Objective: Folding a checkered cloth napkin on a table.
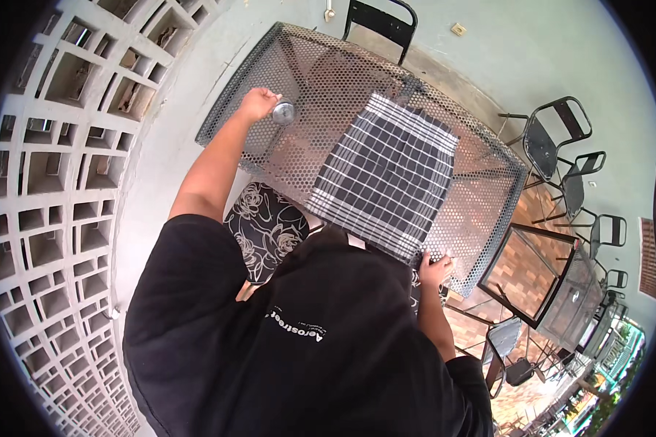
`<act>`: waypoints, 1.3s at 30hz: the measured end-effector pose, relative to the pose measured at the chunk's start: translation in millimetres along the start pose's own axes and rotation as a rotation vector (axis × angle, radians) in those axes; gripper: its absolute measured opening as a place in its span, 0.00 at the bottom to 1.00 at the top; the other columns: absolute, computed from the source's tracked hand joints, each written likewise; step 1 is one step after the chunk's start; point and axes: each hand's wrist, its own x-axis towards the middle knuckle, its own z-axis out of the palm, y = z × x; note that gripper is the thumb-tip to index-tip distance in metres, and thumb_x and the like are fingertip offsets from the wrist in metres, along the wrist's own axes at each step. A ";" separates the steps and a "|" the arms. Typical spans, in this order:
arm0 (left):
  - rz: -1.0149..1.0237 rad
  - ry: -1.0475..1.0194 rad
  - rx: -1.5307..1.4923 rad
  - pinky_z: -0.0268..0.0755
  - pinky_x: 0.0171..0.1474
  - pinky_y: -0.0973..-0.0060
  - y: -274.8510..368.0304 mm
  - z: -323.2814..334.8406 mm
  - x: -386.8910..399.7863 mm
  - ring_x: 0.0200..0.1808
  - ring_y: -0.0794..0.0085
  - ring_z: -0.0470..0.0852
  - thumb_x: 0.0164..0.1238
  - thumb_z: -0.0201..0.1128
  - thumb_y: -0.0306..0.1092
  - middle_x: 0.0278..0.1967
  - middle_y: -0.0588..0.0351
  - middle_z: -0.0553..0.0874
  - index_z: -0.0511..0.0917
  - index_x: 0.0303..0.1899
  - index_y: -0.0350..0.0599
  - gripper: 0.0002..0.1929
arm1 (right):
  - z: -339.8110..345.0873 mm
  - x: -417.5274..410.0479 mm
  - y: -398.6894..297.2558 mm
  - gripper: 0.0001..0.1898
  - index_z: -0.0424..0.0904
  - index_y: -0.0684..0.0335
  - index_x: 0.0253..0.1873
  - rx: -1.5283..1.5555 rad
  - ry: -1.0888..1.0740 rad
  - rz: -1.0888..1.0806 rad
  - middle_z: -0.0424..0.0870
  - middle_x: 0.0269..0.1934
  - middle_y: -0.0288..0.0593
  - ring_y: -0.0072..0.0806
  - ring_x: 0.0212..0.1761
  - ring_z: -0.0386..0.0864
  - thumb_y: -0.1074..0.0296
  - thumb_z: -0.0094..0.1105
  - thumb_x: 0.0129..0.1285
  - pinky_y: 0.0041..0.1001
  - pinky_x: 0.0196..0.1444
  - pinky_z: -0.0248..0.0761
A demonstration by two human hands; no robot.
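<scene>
A black-and-white checked cloth [385, 175] lies spread over a perforated metal table [300, 158], its lower edge at the table side nearest me. Near the table's left end, my left hand [261, 104] has its fingers curled, with the fingertips at the rim of a small round grey container [283, 113]. It looks clear or metallic; I cannot tell which. My right hand [436, 269] is at the near table edge, beside the cloth's lower right corner. Its fingers are bent over the mesh, and whether they pinch anything is unclear.
A black metal chair [382, 24] stands beyond the table, and several more line the wall at right. An empty-framed dark table [527, 273] adjoins the right end. A pierced block wall [60, 164] rises at left. Black floral fabric [265, 229] shows below the near edge.
</scene>
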 end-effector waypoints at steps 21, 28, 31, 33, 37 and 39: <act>0.019 -0.034 0.041 0.79 0.38 0.71 -25.6 0.9 17.7 0.33 0.72 0.87 0.60 0.72 0.39 0.32 0.56 0.89 0.83 0.42 0.41 0.14 | -3.9 -9.5 18.5 0.36 0.65 0.68 0.69 0.344 -0.062 -0.056 0.62 0.68 0.64 0.56 0.71 0.63 0.44 0.60 0.67 0.43 0.72 0.58; -0.004 -0.006 0.156 0.79 0.44 0.70 -13.8 5.5 8.4 0.34 0.69 0.88 0.57 0.73 0.37 0.31 0.54 0.89 0.85 0.35 0.43 0.10 | -13.4 -3.9 19.4 0.38 0.64 0.66 0.70 0.365 -0.136 -0.013 0.63 0.67 0.63 0.55 0.71 0.63 0.40 0.58 0.67 0.41 0.73 0.57; 0.041 0.081 0.231 0.79 0.43 0.69 -14.9 11.0 8.9 0.32 0.68 0.88 0.58 0.73 0.40 0.30 0.54 0.89 0.85 0.31 0.42 0.11 | -24.3 -7.1 18.2 0.38 0.65 0.66 0.69 0.415 -0.198 -0.033 0.63 0.67 0.63 0.55 0.71 0.63 0.40 0.58 0.67 0.41 0.72 0.57; 0.007 0.005 0.177 0.79 0.41 0.69 -22.6 17.0 21.1 0.30 0.68 0.87 0.63 0.70 0.45 0.29 0.53 0.88 0.85 0.30 0.42 0.14 | -30.3 -9.8 15.6 0.37 0.66 0.66 0.69 0.439 -0.199 -0.028 0.64 0.66 0.63 0.54 0.70 0.64 0.41 0.59 0.66 0.41 0.72 0.58; -0.019 -0.029 -0.047 0.78 0.40 0.68 -63.1 23.7 47.9 0.29 0.67 0.86 0.66 0.66 0.51 0.28 0.52 0.88 0.86 0.31 0.42 0.19 | -21.9 -1.4 22.3 0.38 0.66 0.64 0.69 0.434 -0.201 -0.045 0.63 0.67 0.60 0.53 0.69 0.65 0.39 0.62 0.64 0.41 0.71 0.60; -0.115 -0.051 -0.167 0.77 0.42 0.68 -53.3 23.6 37.9 0.29 0.66 0.85 0.68 0.63 0.54 0.27 0.51 0.88 0.85 0.31 0.42 0.21 | -19.6 -0.8 22.5 0.39 0.66 0.63 0.69 0.440 -0.193 -0.016 0.63 0.66 0.60 0.53 0.69 0.65 0.40 0.63 0.64 0.41 0.71 0.60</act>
